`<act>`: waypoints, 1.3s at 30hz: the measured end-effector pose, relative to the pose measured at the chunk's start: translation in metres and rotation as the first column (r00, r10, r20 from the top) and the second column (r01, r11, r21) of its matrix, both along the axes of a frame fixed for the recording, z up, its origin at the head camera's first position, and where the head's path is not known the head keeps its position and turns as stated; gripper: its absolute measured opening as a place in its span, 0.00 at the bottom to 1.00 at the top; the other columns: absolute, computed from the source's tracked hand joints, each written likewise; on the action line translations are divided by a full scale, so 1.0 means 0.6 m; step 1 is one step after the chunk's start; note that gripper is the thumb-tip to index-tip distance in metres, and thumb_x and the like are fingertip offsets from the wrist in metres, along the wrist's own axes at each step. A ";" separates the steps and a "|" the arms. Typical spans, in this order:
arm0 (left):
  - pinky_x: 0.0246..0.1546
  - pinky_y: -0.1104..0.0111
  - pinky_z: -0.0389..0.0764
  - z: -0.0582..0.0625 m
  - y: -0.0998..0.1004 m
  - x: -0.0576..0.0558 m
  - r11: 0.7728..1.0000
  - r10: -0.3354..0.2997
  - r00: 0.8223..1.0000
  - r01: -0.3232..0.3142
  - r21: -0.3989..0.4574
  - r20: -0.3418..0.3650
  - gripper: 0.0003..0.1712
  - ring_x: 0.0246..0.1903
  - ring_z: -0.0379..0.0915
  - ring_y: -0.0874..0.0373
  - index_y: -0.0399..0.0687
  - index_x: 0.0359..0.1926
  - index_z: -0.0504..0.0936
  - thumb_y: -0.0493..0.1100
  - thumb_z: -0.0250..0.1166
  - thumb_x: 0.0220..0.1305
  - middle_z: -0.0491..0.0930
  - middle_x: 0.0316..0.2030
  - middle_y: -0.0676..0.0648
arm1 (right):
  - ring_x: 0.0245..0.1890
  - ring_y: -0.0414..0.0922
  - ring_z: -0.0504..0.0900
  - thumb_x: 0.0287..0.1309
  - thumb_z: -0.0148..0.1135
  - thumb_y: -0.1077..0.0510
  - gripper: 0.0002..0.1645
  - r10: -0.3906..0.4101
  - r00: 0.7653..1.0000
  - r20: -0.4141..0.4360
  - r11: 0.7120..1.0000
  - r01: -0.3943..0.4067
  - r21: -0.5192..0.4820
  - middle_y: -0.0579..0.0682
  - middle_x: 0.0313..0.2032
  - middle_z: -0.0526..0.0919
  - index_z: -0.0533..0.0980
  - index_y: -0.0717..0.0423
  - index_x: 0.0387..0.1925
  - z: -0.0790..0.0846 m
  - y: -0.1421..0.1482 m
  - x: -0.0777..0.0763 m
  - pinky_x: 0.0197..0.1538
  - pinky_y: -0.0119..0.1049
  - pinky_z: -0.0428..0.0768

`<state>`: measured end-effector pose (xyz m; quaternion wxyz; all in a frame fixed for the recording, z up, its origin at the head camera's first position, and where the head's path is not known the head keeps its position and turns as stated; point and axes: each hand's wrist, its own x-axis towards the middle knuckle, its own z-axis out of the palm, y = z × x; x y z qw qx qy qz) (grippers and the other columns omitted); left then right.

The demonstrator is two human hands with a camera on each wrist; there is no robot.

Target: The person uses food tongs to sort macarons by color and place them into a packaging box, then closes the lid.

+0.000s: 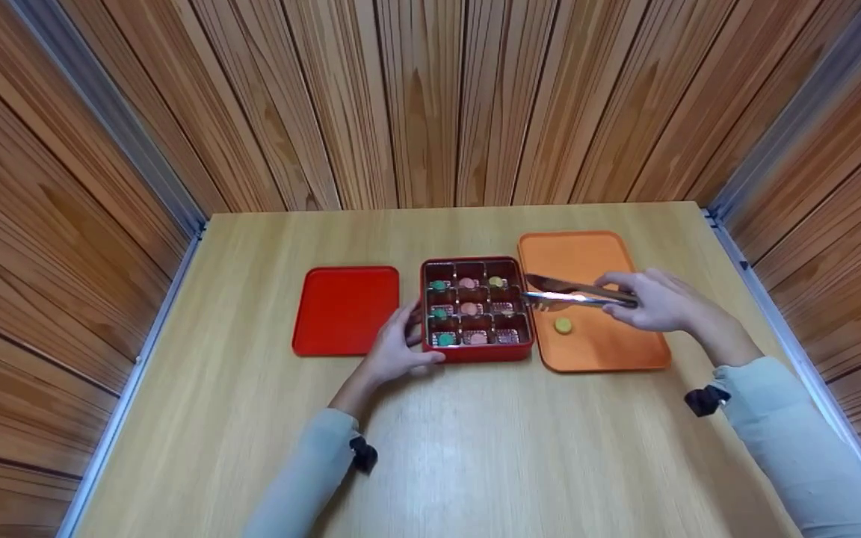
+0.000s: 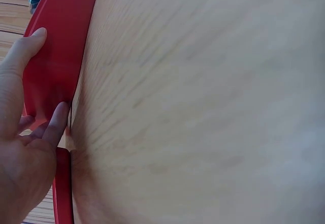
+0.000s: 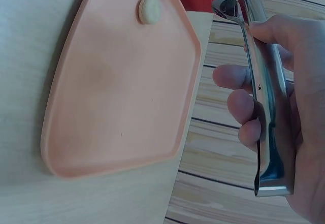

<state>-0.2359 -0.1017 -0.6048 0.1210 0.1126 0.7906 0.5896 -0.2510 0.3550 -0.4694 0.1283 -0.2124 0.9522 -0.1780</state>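
A red box (image 1: 475, 356) with a dark divided insert stands mid-table. Its left column has green macarons (image 1: 446, 339), its middle column pink macarons (image 1: 470, 308), and a yellow macaron (image 1: 497, 282) sits in the far right compartment. With thumb in front and fingers along the left wall, my left hand (image 1: 397, 351) holds the box's near left corner. My right hand (image 1: 651, 300) grips metal tongs (image 3: 269, 102), whose tips reach the box's right rim. Whether they pinch anything is too small to tell. Below them another yellow macaron (image 1: 563, 326) lies on an orange tray (image 1: 610, 351).
Left of the box a red lid or shallow tray (image 1: 344, 310) lies flat, close to my left fingers. The orange tray stands directly against the box's right side. Wood-panelled walls (image 1: 423, 104) enclose the table (image 1: 475, 448) at the back and both sides.
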 end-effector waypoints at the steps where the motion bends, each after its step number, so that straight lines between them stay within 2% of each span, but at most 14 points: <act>1: 0.82 0.47 0.78 -0.001 0.000 0.000 1.000 0.000 1.000 0.000 0.004 0.002 0.68 0.83 0.68 0.38 0.43 0.91 0.53 0.41 0.87 0.60 0.69 0.83 0.34 | 0.20 0.41 0.71 0.76 0.69 0.54 0.21 0.004 1.000 -0.005 1.000 -0.004 0.002 0.44 0.26 0.78 0.82 0.51 0.66 0.000 0.004 0.002 0.23 0.30 0.65; 6: 0.82 0.46 0.77 -0.002 0.001 0.001 1.000 0.002 1.000 -0.002 0.006 0.007 0.68 0.84 0.67 0.38 0.43 0.91 0.54 0.40 0.88 0.60 0.69 0.82 0.34 | 0.24 0.41 0.73 0.76 0.70 0.55 0.21 0.011 1.000 -0.003 1.000 -0.011 0.002 0.45 0.28 0.78 0.82 0.53 0.65 0.002 0.021 0.007 0.25 0.30 0.68; 12: 0.82 0.48 0.78 0.000 0.000 0.001 1.000 0.005 1.000 -0.005 -0.021 0.015 0.69 0.84 0.67 0.39 0.45 0.92 0.53 0.43 0.88 0.60 0.68 0.83 0.36 | 0.21 0.40 0.74 0.75 0.71 0.54 0.22 0.013 0.999 0.044 1.000 -0.012 -0.010 0.45 0.28 0.79 0.82 0.52 0.66 0.002 0.037 0.008 0.23 0.30 0.70; 26: 0.82 0.48 0.78 -0.001 0.001 0.002 1.000 0.015 0.999 -0.014 -0.014 0.031 0.69 0.85 0.66 0.39 0.49 0.92 0.53 0.43 0.88 0.60 0.67 0.84 0.37 | 0.20 0.42 0.76 0.76 0.70 0.52 0.22 -0.021 0.989 0.143 1.000 0.022 0.000 0.47 0.31 0.81 0.81 0.50 0.67 -0.020 0.054 0.012 0.23 0.31 0.74; 33: 0.81 0.49 0.79 -0.002 0.002 0.002 0.999 0.007 1.000 -0.007 -0.036 0.010 0.68 0.84 0.67 0.38 0.46 0.91 0.54 0.44 0.87 0.61 0.68 0.83 0.35 | 0.21 0.41 0.74 0.76 0.70 0.53 0.20 0.003 0.992 0.129 1.000 -0.007 0.028 0.46 0.30 0.81 0.82 0.52 0.65 -0.033 0.053 0.014 0.24 0.31 0.70; 39: 0.82 0.48 0.78 0.000 -0.001 0.001 0.999 0.007 1.000 -0.007 -0.031 0.003 0.68 0.84 0.67 0.37 0.45 0.91 0.54 0.45 0.88 0.61 0.68 0.83 0.35 | 0.22 0.41 0.74 0.77 0.69 0.52 0.21 -0.004 0.991 0.132 1.000 0.000 0.031 0.46 0.31 0.81 0.82 0.53 0.65 -0.042 0.055 0.015 0.24 0.32 0.70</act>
